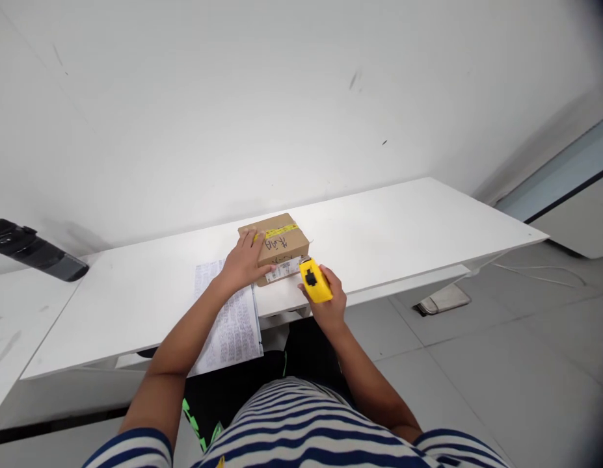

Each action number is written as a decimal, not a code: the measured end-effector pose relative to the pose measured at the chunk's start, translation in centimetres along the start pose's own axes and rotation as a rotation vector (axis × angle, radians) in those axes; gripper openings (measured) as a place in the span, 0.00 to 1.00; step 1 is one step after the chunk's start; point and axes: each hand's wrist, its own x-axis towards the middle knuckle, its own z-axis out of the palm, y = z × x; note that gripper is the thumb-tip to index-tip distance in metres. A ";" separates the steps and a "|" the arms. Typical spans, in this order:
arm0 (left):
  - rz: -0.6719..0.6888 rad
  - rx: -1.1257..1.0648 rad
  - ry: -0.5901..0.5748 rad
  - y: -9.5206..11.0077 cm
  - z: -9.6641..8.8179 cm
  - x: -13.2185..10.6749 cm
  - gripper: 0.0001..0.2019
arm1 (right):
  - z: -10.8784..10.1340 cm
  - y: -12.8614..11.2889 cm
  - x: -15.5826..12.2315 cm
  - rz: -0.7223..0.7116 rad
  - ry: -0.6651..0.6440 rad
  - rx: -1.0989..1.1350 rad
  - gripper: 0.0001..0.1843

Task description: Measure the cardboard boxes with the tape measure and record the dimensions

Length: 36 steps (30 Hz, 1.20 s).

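A small brown cardboard box [287,244] rests on the white table, with yellow tape across its top, handwriting in dark marker and a white label on its near side. My left hand [245,260] grips its left part, fingers spread over the top and thumb against the labelled side. In my right hand [333,302] is a yellow tape measure [317,281] with a black lock button. Its metal end is by the box's near right corner; whether they touch I cannot tell.
Under my left forearm lies a printed sheet [233,328], hanging over the near edge of the white table [393,227]. A black cylindrical object [38,252] leans at far left. The wall [262,117] stands directly behind the table. A pale flat object [445,300] is on the floor at right.
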 end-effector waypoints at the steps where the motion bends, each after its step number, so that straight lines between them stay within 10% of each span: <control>1: -0.014 -0.018 0.006 -0.7 0.4 -0.1 0.45 | -0.2 0.0 0.0 0.065 0.030 0.029 0.32; 7: -0.097 -0.307 0.374 -2.3 5.0 -3.2 0.38 | -1.2 -0.2 -0.1 0.311 0.158 0.130 0.33; 14: -0.087 -0.409 0.267 -0.8 10.0 -7.0 0.42 | -1.7 -0.9 1.3 0.373 0.226 0.276 0.39; 21: 0.093 -0.312 0.641 3.8 2.5 -11.0 0.26 | -4.5 -3.9 4.9 0.185 -0.169 0.325 0.33; 23: 0.123 -0.425 0.543 5.0 -0.2 -11.0 0.15 | -4.4 -5.5 4.3 0.087 -0.314 0.368 0.31; 29: 0.061 -0.718 -0.010 5.6 -3.7 -9.5 0.23 | -2.6 -9.3 2.1 -0.083 -0.670 0.504 0.31; 36: 0.140 -0.619 -0.067 5.7 -4.2 -9.6 0.21 | -4.1 -9.9 2.5 -0.059 -0.692 0.362 0.26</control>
